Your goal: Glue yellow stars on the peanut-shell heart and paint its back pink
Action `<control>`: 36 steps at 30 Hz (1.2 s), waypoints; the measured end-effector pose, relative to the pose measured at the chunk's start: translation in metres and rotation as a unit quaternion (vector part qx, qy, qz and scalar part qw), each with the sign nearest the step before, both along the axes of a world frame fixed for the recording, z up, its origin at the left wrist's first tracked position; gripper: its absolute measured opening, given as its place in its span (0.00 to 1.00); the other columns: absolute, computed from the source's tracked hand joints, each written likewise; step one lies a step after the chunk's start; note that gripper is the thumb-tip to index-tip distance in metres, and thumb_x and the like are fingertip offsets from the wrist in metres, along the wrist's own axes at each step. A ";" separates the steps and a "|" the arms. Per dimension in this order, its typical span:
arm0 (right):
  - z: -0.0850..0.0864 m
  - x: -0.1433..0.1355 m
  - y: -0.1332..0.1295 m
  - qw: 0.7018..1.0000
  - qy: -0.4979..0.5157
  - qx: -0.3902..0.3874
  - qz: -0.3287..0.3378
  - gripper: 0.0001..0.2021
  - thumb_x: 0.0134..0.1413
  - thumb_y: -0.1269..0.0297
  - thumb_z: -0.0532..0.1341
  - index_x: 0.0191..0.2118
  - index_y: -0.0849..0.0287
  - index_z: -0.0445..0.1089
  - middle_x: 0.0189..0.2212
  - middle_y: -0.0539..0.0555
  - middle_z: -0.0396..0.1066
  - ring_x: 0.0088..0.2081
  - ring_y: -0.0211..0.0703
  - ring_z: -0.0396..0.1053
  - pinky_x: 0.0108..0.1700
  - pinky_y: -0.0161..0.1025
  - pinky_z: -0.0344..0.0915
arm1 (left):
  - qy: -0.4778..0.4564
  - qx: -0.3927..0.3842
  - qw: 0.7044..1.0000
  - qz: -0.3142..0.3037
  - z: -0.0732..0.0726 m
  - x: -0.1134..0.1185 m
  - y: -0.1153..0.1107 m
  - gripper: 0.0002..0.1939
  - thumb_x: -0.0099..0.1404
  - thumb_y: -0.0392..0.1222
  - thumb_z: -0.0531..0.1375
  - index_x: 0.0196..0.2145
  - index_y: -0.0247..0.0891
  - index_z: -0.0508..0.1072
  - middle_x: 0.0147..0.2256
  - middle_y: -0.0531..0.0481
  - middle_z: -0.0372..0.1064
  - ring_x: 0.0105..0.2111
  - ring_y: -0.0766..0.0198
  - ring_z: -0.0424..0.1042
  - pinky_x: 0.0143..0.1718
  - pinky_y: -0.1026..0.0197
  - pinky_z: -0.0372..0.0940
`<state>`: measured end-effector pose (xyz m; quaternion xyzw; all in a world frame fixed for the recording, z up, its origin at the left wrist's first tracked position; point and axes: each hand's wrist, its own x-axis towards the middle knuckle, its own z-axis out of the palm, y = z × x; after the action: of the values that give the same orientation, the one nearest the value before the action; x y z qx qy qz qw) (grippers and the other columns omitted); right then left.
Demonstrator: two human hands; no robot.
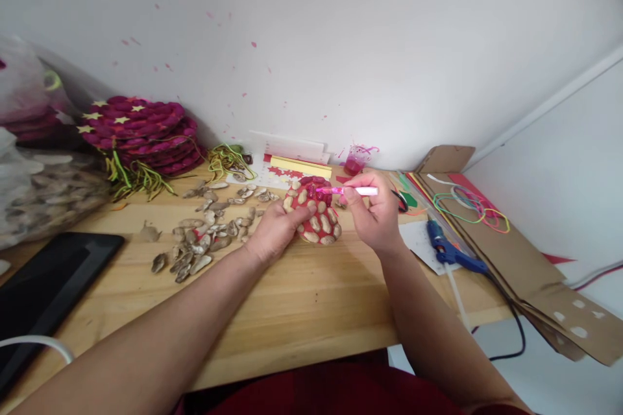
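My left hand (278, 228) grips the left edge of a red round disc (311, 225) covered with peanut shells, its thumb lying over the front. Shells near the disc's top are coated in magenta paint; the lower ones are still plain tan. Between the fingers of my right hand (374, 211) is a paintbrush (360, 191) with a white handle, held nearly level. Its pink-stained tip points left and meets the painted shells. Behind, by the wall, stands a clear cup of magenta paint (354, 162).
Loose shell halves (195, 243) lie left of my hands. Farther left are stacked magenta discs (146, 130), a bag of peanut shells (58, 191) and a black tablet (58, 279). At right are a blue glue gun (450, 249), coloured cords (470, 204) and cardboard (516, 259).
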<state>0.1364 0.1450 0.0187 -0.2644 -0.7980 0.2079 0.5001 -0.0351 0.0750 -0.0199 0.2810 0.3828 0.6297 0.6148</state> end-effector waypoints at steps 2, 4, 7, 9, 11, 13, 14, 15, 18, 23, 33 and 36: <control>0.001 0.000 -0.001 1.000 -0.023 -0.002 0.007 0.03 0.68 0.61 0.63 0.41 0.53 0.71 0.36 0.53 0.75 0.40 0.47 0.75 0.45 0.48 0.70 | 0.007 0.000 1.000 0.004 -0.002 0.000 0.001 0.19 0.49 0.49 0.78 0.30 0.32 0.81 0.27 0.44 0.81 0.24 0.58 0.78 0.31 0.59 0.74; 0.001 -0.001 -0.001 0.999 -0.036 0.013 -0.001 0.03 0.68 0.61 0.63 0.41 0.53 0.71 0.36 0.54 0.76 0.40 0.48 0.75 0.46 0.49 0.69 | 0.013 0.004 1.000 -0.001 -0.003 -0.001 0.001 0.18 0.50 0.49 0.78 0.30 0.32 0.81 0.26 0.44 0.81 0.24 0.59 0.78 0.30 0.59 0.73; 0.001 -0.001 -0.001 1.000 -0.004 0.021 -0.015 0.03 0.69 0.62 0.63 0.42 0.53 0.71 0.36 0.53 0.75 0.39 0.47 0.74 0.44 0.49 0.69 | 0.016 0.005 1.000 -0.004 -0.003 -0.001 0.001 0.19 0.49 0.50 0.78 0.32 0.32 0.82 0.28 0.43 0.82 0.25 0.58 0.79 0.33 0.58 0.74; 0.001 -0.002 -0.002 1.000 -0.007 0.016 -0.004 0.02 0.68 0.62 0.63 0.42 0.53 0.71 0.36 0.53 0.75 0.38 0.47 0.74 0.44 0.48 0.69 | 0.017 0.003 1.000 0.002 -0.003 -0.001 0.001 0.21 0.48 0.51 0.78 0.33 0.32 0.83 0.30 0.43 0.83 0.27 0.58 0.80 0.35 0.58 0.75; 0.001 -0.002 -0.003 0.999 -0.032 0.025 0.004 0.02 0.68 0.62 0.63 0.41 0.53 0.71 0.35 0.53 0.75 0.38 0.48 0.74 0.44 0.49 0.68 | 0.019 0.001 1.000 0.005 -0.003 -0.001 0.001 0.22 0.48 0.51 0.79 0.33 0.32 0.83 0.30 0.43 0.83 0.27 0.57 0.80 0.35 0.58 0.75; 0.002 -0.002 -0.003 0.998 -0.037 0.043 -0.006 0.02 0.68 0.63 0.63 0.41 0.53 0.71 0.34 0.53 0.75 0.39 0.48 0.74 0.44 0.49 0.68 | 0.023 0.000 1.000 0.005 -0.003 -0.001 0.000 0.22 0.47 0.51 0.79 0.34 0.33 0.83 0.30 0.44 0.83 0.28 0.58 0.80 0.35 0.59 0.75; 0.002 -0.002 -0.004 0.998 -0.026 0.049 -0.015 0.02 0.68 0.63 0.63 0.41 0.53 0.71 0.35 0.53 0.75 0.39 0.48 0.74 0.44 0.49 0.68 | 0.027 -0.002 1.000 0.005 -0.004 -0.001 0.000 0.22 0.47 0.51 0.79 0.34 0.33 0.83 0.30 0.44 0.83 0.28 0.58 0.80 0.35 0.59 0.75; 0.002 -0.002 -0.004 0.998 -0.012 0.050 -0.021 0.02 0.68 0.63 0.63 0.41 0.53 0.71 0.35 0.53 0.75 0.38 0.48 0.74 0.44 0.49 0.68 | 0.031 -0.003 1.000 0.004 -0.004 -0.001 0.000 0.22 0.47 0.52 0.79 0.34 0.33 0.83 0.30 0.44 0.83 0.28 0.58 0.79 0.35 0.59 0.75; 0.003 -0.003 -0.006 0.999 -0.012 0.045 -0.012 0.02 0.68 0.63 0.63 0.41 0.53 0.70 0.35 0.52 0.75 0.37 0.47 0.74 0.44 0.49 0.68 | 0.039 -0.006 0.999 0.003 -0.004 -0.001 -0.001 0.21 0.47 0.52 0.79 0.32 0.34 0.83 0.29 0.45 0.82 0.26 0.60 0.78 0.35 0.59 0.74; 0.002 -0.006 -0.009 0.997 -0.038 0.057 -0.026 0.03 0.67 0.62 0.63 0.40 0.53 0.70 0.34 0.53 0.76 0.38 0.48 0.74 0.44 0.49 0.68 | 0.052 -0.002 0.999 0.006 -0.001 -0.001 -0.002 0.21 0.47 0.52 0.79 0.31 0.34 0.82 0.27 0.46 0.81 0.25 0.61 0.77 0.31 0.61 0.72; 0.007 0.007 0.006 0.993 0.038 -0.095 0.050 0.07 0.68 0.58 0.64 0.39 0.54 0.70 0.29 0.48 0.73 0.30 0.40 0.72 0.35 0.41 0.67 | -0.026 -0.029 0.999 -0.025 0.007 -0.004 -0.002 0.18 0.46 0.45 0.80 0.32 0.33 0.83 0.27 0.45 0.81 0.25 0.60 0.77 0.33 0.59 0.75; 0.007 0.009 0.009 0.995 0.038 -0.082 0.037 0.07 0.67 0.58 0.65 0.39 0.54 0.70 0.30 0.49 0.73 0.31 0.41 0.71 0.37 0.42 0.67 | -0.037 -0.048 0.998 -0.034 0.011 -0.005 -0.003 0.18 0.44 0.43 0.80 0.31 0.33 0.83 0.27 0.45 0.81 0.24 0.59 0.77 0.31 0.58 0.75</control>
<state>0.1450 0.1540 0.0255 -0.2670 -0.7681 0.3009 0.4983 -0.0398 0.0716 -0.0089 0.2402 0.3802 0.5995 0.6621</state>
